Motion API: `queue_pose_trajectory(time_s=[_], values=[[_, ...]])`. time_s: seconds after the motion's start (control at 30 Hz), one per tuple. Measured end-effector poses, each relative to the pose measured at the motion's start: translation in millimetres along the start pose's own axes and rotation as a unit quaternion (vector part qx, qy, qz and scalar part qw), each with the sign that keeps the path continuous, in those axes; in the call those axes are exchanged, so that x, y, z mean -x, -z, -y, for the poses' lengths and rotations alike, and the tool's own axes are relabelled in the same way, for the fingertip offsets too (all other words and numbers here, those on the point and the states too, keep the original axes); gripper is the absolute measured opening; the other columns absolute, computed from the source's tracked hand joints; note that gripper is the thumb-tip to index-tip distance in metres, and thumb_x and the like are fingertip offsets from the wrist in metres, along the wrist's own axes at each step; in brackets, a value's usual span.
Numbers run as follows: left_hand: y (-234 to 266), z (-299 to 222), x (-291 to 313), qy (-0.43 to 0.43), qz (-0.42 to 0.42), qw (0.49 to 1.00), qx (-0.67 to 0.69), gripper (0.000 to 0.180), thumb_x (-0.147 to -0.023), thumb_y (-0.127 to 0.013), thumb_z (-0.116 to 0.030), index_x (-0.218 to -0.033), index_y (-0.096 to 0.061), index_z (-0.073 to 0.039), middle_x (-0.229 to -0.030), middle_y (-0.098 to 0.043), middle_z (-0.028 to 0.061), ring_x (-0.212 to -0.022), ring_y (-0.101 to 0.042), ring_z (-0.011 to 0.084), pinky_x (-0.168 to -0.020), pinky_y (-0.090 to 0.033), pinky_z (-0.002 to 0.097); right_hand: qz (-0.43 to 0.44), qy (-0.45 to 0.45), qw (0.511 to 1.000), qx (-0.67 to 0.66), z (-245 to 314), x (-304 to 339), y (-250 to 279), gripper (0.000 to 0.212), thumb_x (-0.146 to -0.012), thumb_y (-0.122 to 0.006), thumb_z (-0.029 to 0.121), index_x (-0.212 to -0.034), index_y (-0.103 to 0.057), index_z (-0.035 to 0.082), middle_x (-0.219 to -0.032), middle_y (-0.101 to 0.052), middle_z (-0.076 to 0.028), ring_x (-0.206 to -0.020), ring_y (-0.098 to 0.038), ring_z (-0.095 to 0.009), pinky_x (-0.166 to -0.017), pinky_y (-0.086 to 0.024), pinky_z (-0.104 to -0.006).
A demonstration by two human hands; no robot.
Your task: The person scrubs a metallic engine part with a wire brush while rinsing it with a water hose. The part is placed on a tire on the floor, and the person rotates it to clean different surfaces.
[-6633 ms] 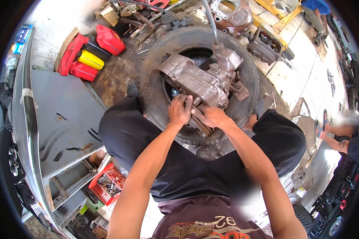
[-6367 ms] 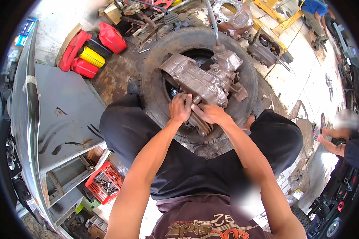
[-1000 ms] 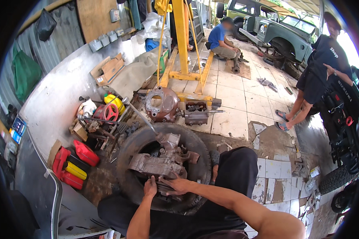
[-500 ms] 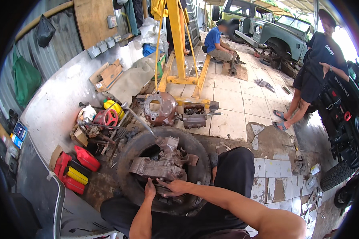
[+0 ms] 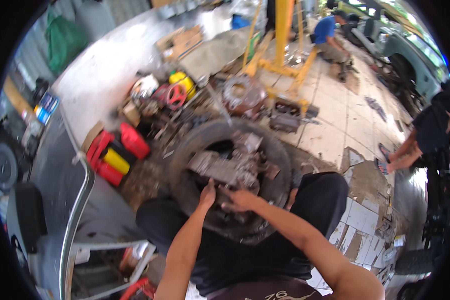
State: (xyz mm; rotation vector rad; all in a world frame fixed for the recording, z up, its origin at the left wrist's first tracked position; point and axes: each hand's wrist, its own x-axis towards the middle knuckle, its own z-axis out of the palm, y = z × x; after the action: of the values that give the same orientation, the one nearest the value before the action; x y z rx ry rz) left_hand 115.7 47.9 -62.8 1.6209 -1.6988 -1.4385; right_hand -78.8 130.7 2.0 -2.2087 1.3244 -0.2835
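A dirty metal gearbox (image 5: 216,167) with a long lever lies on a black tyre (image 5: 281,160) in front of me. My left hand (image 5: 208,195) is at the near edge of its casing, fingers pointing up and curled against the metal. My right hand (image 5: 240,199) reaches across from the right, its fingers bent over a dark round part on the gearbox's near side. The two hands are close together but apart. Blur softens the fingertips, and the undersides of both hands are hidden. My knees flank the tyre.
Beyond the tyre are a round bell-shaped housing (image 5: 245,95) and an open metal case (image 5: 285,116). Red jerrycans (image 5: 134,140) stand left, near a curved metal panel edge (image 5: 77,200). A yellow hoist (image 5: 283,45) stands behind. Two people are farther off, one squatting, one standing right.
My view has swung to the left and down, so the scene sits further right and is blurred. Both hands stay on the gearbox, with little visible change in their hold.
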Motion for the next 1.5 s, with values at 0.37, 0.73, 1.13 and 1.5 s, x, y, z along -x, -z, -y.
queue_pose_trajectory(time_s=[0.37,0.73,1.13,1.5], values=[[6.6,-40.8,45.0,-0.031,-0.028,0.998,-0.055,0.043,-0.1,-0.05,-0.039,-0.118,-0.064,-0.002,-0.111,-0.067,0.0243,-0.109,-0.062,0.04,-0.092,-0.047,0.0432,-0.112,-0.031,0.993,-0.023,-11.0,34.9,-17.4,0.052,-0.095,-0.058,0.045,-0.125,-0.052,0.003,-0.111,-0.067,-0.02,-0.108,-0.062,-0.037,-0.103,-0.036,-0.0557],[45.2,-89.3,61.1,-0.098,0.066,0.975,-0.188,0.042,-0.098,-0.057,-0.033,-0.129,-0.06,-0.006,-0.114,-0.068,0.023,-0.109,-0.066,0.0359,-0.095,-0.049,0.0405,-0.118,-0.051,0.991,-0.041,-6.1,29.3,-19.4,0.062,-0.094,-0.057,0.052,-0.129,-0.051,0.001,-0.117,-0.065,-0.018,-0.113,-0.061,-0.036,-0.107,-0.019,-0.0721],[82.1,-135.0,91.1,-0.072,0.21,0.883,-0.413,0.051,-0.095,-0.054,-0.039,-0.134,-0.054,-0.007,-0.11,-0.069,0.0216,-0.108,-0.063,0.0411,-0.094,-0.046,0.0551,-0.038,-0.153,0.984,-0.085,-0.1,14.9,-12.3,0.057,-0.097,-0.049,0.055,-0.121,-0.05,0.003,-0.105,-0.07,-0.02,-0.103,-0.066,-0.041,-0.105,-0.018,-0.0728],[66.2,-109.4,67.2,-0.067,0.191,0.904,-0.377,0.053,-0.091,-0.057,-0.038,-0.129,-0.056,-0.001,-0.107,-0.069,0.0243,-0.103,-0.065,0.0417,-0.088,-0.049,0.0521,-0.044,-0.237,0.964,-0.108,15.3,-1.9,-15.3,0.069,-0.094,-0.055,0.058,-0.12,-0.047,-0.004,-0.104,-0.068,-0.028,-0.104,-0.064,-0.043,-0.099,-0.035,-0.0637]])
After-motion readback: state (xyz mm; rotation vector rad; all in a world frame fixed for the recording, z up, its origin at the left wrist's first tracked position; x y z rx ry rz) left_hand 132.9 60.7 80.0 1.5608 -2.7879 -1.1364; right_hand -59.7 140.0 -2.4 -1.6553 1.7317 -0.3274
